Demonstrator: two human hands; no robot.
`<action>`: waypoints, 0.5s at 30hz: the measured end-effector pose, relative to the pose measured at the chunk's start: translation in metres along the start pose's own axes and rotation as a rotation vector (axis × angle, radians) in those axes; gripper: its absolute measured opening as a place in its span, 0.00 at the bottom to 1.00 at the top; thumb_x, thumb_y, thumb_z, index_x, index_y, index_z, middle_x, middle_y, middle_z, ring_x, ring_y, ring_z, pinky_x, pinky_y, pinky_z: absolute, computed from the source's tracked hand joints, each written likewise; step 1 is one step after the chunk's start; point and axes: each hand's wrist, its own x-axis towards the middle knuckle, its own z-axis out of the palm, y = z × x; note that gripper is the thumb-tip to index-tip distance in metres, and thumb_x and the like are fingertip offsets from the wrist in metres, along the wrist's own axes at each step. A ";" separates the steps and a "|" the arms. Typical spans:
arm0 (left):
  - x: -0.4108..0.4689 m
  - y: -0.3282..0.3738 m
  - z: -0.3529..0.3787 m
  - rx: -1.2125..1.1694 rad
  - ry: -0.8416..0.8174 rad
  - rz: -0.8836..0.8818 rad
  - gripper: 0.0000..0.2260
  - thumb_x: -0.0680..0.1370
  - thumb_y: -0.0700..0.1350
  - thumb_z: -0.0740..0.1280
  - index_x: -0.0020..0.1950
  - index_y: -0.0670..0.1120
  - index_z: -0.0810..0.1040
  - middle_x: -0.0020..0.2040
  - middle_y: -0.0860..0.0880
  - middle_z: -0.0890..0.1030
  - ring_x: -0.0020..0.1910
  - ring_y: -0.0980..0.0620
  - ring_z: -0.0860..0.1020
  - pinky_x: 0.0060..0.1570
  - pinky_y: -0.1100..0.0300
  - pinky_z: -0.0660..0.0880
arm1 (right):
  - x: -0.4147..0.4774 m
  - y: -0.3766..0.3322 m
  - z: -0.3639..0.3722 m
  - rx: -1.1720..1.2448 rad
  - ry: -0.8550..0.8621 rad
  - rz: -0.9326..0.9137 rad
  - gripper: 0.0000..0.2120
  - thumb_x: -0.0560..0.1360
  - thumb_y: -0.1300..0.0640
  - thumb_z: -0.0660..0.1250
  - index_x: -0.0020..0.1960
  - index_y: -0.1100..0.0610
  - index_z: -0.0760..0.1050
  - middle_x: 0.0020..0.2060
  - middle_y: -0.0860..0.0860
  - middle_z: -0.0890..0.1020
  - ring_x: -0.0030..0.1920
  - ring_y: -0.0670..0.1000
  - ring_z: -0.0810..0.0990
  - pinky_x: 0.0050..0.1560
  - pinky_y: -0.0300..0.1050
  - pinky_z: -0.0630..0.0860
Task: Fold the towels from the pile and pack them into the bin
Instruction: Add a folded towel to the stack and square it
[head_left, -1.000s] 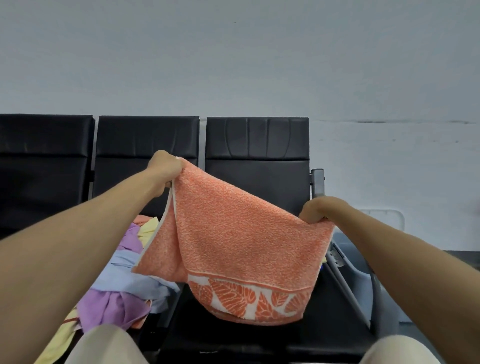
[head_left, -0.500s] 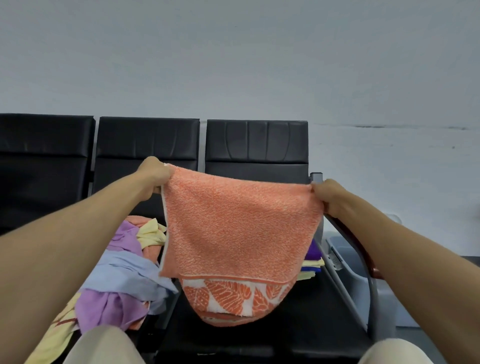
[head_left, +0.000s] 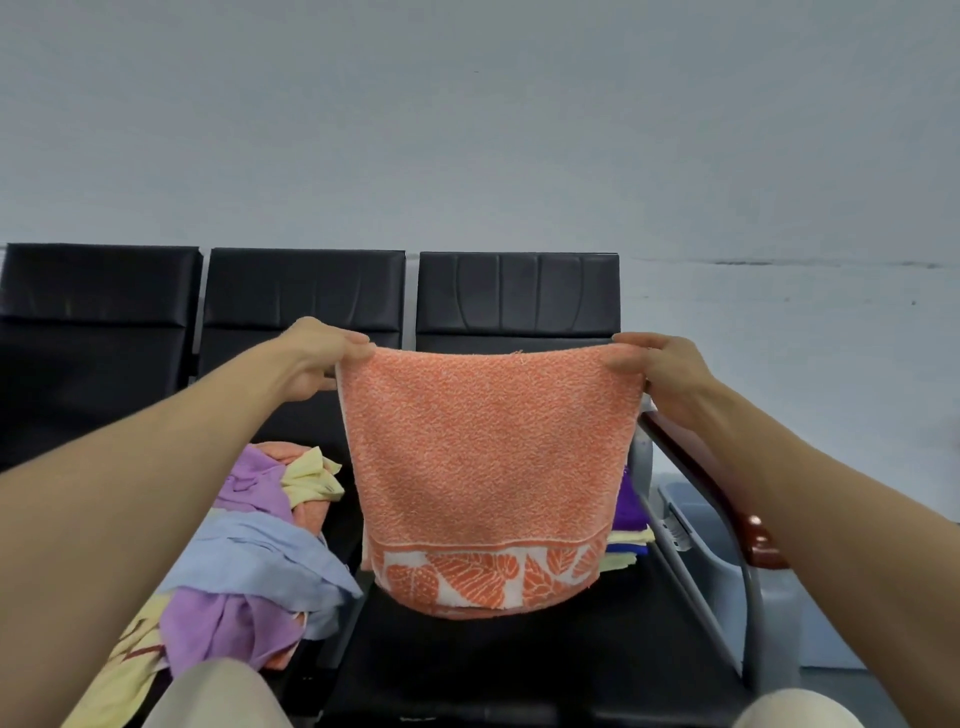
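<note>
An orange towel (head_left: 488, 467) with a leaf-patterned border hangs folded in half in front of me, above the black seat. My left hand (head_left: 324, 358) pinches its top left corner and my right hand (head_left: 660, 364) pinches its top right corner, so the top edge is stretched level. On the seat to the left lies the pile of loose towels (head_left: 249, 561) in purple, blue, yellow and orange. Behind the hanging towel, a stack of folded towels (head_left: 626, 540) in purple and yellow peeks out. A grey bin (head_left: 727, 566) stands on the floor to the right of the seats.
A row of black seats (head_left: 514, 296) stands against a pale wall. A metal armrest with a red-brown top (head_left: 748, 530) runs between the right seat and the bin. My knees show at the bottom edge.
My right hand has risen to the height of my left, so the towel's top edge went from slanted to level. The towel now hangs straight and higher.
</note>
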 end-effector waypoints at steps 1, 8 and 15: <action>-0.001 -0.001 -0.002 0.054 -0.027 0.026 0.13 0.74 0.34 0.71 0.59 0.38 0.79 0.54 0.43 0.81 0.56 0.46 0.77 0.58 0.51 0.73 | -0.001 0.000 -0.001 -0.053 -0.001 -0.021 0.19 0.65 0.68 0.75 0.55 0.58 0.81 0.53 0.56 0.81 0.54 0.55 0.80 0.58 0.49 0.76; 0.003 -0.016 0.011 0.475 0.224 0.302 0.10 0.76 0.41 0.71 0.55 0.39 0.83 0.55 0.43 0.81 0.59 0.45 0.76 0.59 0.52 0.72 | -0.007 0.008 0.003 -0.462 0.229 -0.223 0.09 0.71 0.58 0.75 0.50 0.60 0.84 0.47 0.56 0.84 0.52 0.52 0.80 0.52 0.40 0.72; 0.001 -0.015 0.011 0.591 0.238 0.407 0.10 0.75 0.43 0.72 0.54 0.40 0.84 0.54 0.43 0.83 0.55 0.44 0.79 0.58 0.48 0.75 | -0.004 0.014 0.006 -0.572 0.248 -0.247 0.11 0.78 0.56 0.66 0.55 0.64 0.77 0.52 0.59 0.81 0.56 0.59 0.77 0.52 0.46 0.70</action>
